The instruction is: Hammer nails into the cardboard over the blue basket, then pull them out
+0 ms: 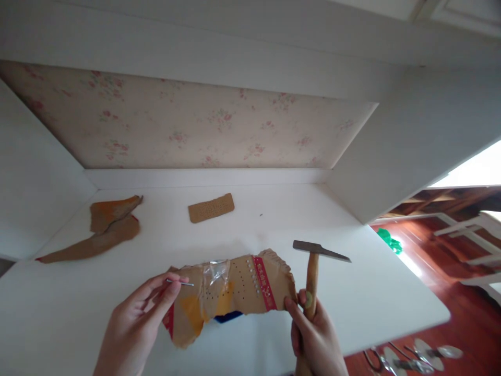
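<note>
My left hand (pixel 136 324) pinches a thin metal nail (pixel 187 283) between thumb and forefinger, at the left end of a torn piece of cardboard (pixel 239 271). Rows of small holes, clear tape and red printed strips mark the cardboard, and a line of pale dots runs beside one strip. My right hand (pixel 319 334) wraps round the wooden handle of a hammer (pixel 312 277), its dark head pointing up. The right thumb also touches the cardboard's right edge. Below the cardboard a dark blue thing (pixel 228 316) shows; most of it is hidden.
On the white table (pixel 172 245) lie torn cardboard scraps (pixel 113 237) at left and a small brown perforated piece (pixel 211 208) at the back. A tiny dark object (pixel 261 214) lies right of it. White panels enclose the back and sides. Past the right edge, glass-like objects (pixel 422 357) stand lower down.
</note>
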`<state>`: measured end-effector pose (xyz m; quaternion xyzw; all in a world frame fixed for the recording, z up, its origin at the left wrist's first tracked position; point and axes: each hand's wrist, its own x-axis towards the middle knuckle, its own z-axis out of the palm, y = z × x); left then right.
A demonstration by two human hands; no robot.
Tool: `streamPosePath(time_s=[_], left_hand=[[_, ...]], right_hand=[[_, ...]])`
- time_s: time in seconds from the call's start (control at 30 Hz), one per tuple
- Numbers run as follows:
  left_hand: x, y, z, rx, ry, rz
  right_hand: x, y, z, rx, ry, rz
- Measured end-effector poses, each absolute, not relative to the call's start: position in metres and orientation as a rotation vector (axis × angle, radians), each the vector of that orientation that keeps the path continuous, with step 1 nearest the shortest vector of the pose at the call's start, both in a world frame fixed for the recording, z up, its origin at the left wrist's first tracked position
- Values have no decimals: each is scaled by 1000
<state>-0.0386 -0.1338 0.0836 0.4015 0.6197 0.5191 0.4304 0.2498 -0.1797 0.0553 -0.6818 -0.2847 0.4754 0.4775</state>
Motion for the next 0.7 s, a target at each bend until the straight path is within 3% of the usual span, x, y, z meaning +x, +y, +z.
streamPosePath(time_s=[0.23,0.43,0.57,0.7], left_hand=[[-41,-121,78,1349,1678,1157],[-19,-128,90,2161,1587,1424],[20,-139,98,2106,1275,1207],[51,-134,89,2059,1254,1129]], right_hand=[[247,-180,43,-1650,-694,1210],[248,-182,43,-1649,-686,1229],[251,-183,50,-1651,-681,1193],[257,-185,57,-1660,-654,1162]])
